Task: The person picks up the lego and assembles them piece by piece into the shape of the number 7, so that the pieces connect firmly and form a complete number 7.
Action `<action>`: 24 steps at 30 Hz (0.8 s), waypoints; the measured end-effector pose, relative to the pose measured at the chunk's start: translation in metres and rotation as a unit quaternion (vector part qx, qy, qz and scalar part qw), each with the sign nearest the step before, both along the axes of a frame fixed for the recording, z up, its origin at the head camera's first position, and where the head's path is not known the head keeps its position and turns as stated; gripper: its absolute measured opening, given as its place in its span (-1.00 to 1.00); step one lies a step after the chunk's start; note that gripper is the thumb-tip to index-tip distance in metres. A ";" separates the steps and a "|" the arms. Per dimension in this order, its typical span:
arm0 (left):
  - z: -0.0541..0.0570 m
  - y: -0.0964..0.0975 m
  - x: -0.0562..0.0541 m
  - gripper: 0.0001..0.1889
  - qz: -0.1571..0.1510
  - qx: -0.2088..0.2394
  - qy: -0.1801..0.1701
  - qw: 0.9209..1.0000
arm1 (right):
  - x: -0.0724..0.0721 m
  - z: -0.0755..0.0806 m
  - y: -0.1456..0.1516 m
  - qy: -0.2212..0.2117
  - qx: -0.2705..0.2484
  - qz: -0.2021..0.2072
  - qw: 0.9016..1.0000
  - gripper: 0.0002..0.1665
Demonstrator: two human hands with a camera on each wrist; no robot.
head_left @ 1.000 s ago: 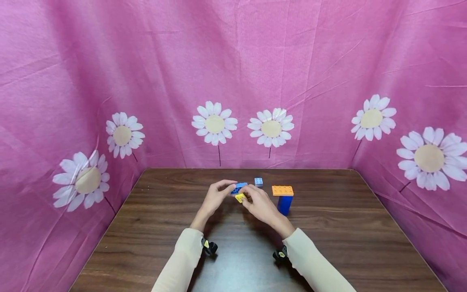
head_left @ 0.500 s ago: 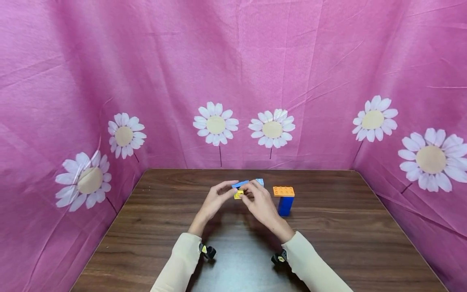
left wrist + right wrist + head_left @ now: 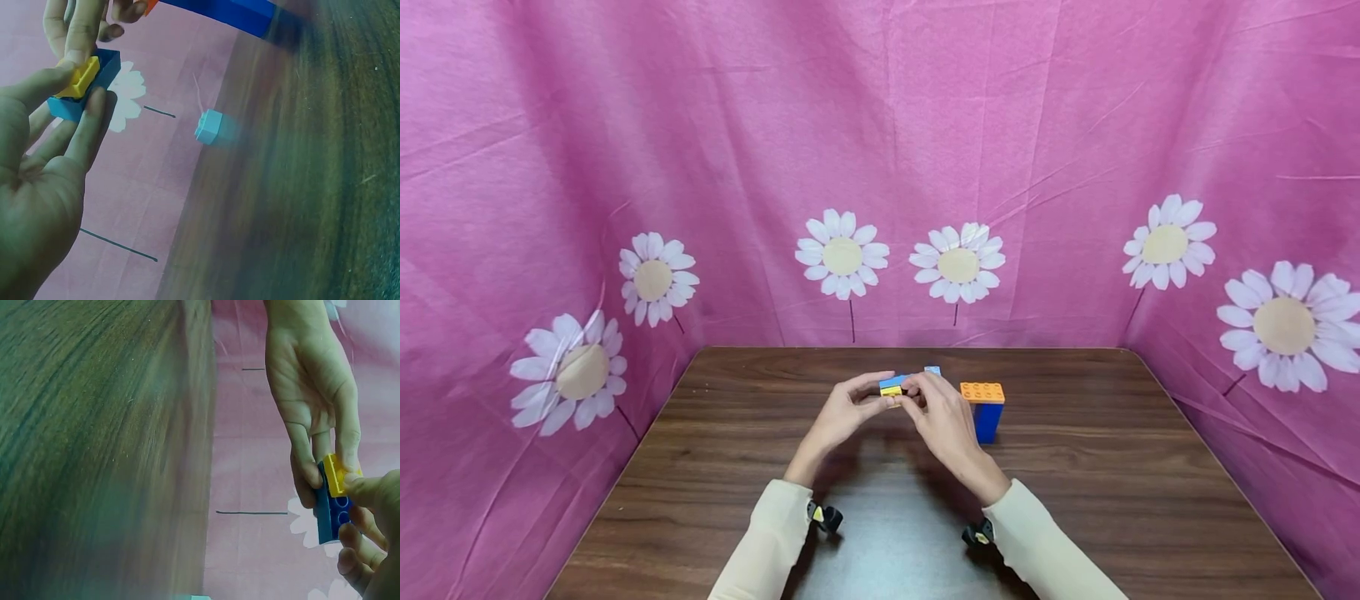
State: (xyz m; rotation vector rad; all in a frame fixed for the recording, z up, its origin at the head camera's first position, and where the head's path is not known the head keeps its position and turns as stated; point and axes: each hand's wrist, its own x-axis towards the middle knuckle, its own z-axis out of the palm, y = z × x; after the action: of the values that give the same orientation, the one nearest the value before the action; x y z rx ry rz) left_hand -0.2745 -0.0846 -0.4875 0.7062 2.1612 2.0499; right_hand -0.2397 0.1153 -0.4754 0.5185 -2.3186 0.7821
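Observation:
My left hand (image 3: 842, 414) holds a long blue building brick (image 3: 322, 515) near one end, its thumb on a smaller yellow brick (image 3: 334, 475). The yellow brick lies against the blue one's studded face at that end, and two round studs show beside it in the right wrist view. My right hand (image 3: 946, 417) pinches the yellow brick from the other side, with its remaining fingers curled near the blue brick's far end. In the left wrist view, both bricks are up in front of the pink cloth, the yellow brick (image 3: 81, 78) partly covered by fingertips.
Right of my right hand stands an upright dark blue block (image 3: 988, 422) with an orange studded brick (image 3: 982, 392) across its top. A small light blue brick (image 3: 209, 127) sits farther back on the wooden table (image 3: 1090, 483). Pink flowered cloth (image 3: 880, 125) hangs around the table's back and sides.
The blue brick has been turned between my hands, and the yellow brick has come up against its studded face. My left thumb has shifted onto the yellow brick.

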 end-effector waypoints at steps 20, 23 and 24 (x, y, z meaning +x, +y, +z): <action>0.004 -0.002 0.003 -0.57 0.017 0.024 0.107 0.994 | 0.006 0.012 0.003 -0.033 0.013 0.034 0.999 -0.36; 0.005 -0.002 0.004 -0.58 0.018 0.017 0.103 0.994 | 0.006 0.012 0.004 -0.068 -0.001 0.049 0.997 -0.35; 0.005 -0.003 0.004 -0.59 0.018 0.013 0.104 0.994 | 0.006 0.011 0.004 -0.075 -0.005 0.053 0.996 -0.36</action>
State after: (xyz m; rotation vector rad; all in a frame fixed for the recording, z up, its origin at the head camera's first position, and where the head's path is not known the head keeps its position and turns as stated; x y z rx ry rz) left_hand -0.2705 -0.0872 -0.4830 0.9281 2.2722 2.1125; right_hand -0.2334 0.1194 -0.4641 0.6009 -2.4402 0.9103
